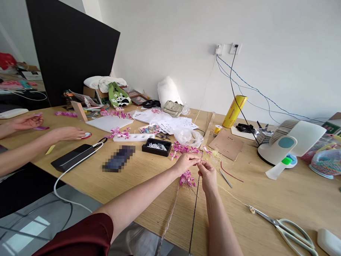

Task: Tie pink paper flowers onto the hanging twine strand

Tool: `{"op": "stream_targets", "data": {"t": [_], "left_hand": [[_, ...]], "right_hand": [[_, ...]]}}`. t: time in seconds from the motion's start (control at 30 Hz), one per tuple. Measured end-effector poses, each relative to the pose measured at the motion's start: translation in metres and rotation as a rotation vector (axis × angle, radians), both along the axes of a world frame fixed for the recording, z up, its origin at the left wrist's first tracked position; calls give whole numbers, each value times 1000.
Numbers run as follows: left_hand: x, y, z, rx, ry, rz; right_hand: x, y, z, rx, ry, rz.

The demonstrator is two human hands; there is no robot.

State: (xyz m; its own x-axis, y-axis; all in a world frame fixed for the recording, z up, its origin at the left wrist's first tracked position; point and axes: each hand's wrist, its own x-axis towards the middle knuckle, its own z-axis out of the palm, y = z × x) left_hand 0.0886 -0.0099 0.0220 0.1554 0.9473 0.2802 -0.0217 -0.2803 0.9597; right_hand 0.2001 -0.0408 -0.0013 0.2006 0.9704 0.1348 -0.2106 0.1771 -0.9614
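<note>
Maroon sleeve (91, 233) nearest. Left hand (186, 163) and right hand (208, 175) pinched, fingertips meeting; contents unclear. Pink blossoms (187, 178) beside: probably light, fragile; best gripped at base.

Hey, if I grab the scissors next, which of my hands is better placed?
Probably your right: the right hand is nearer the scissors, which lie on its side of the table. Your left hand would likely have to reach past it.
</note>
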Motion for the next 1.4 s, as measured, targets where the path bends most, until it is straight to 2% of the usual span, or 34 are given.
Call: {"op": "stream_targets", "data": {"t": [0.1,0.13,0.3,0.4,0.53,0.7,0.97,1.17,1.23,1.4], "left_hand": [[0,4,-3,145,-2,-178],[0,5,-3,158,-9,-164],[-1,7,-2,1,-41,-140],[-3,7,-3,-107,-71,-184],[-5,11,-5,-182,-151,-260],[-6,15,-7,-177,-130,-282],[-5,20,-5,-47,-14,-289],[-5,12,1,-163,-177,-422],[-4,9,-1,-152,-189,-411],[1,6,-7,-8,-124,-251]], "right_hand": [[-1,0,-1,-3,9,11],[-1,0,-1,-2,12,18],[-1,0,-5,46,11,61],[0,1,-7,65,7,65],[1,1,-8,76,-104,50],[0,0,-7,104,-193,41],[-1,-2,-4,114,-210,39],[0,-1,-3,82,-101,8],[0,0,-2,70,-70,-9],[0,-1,-3,84,-110,2]]}}
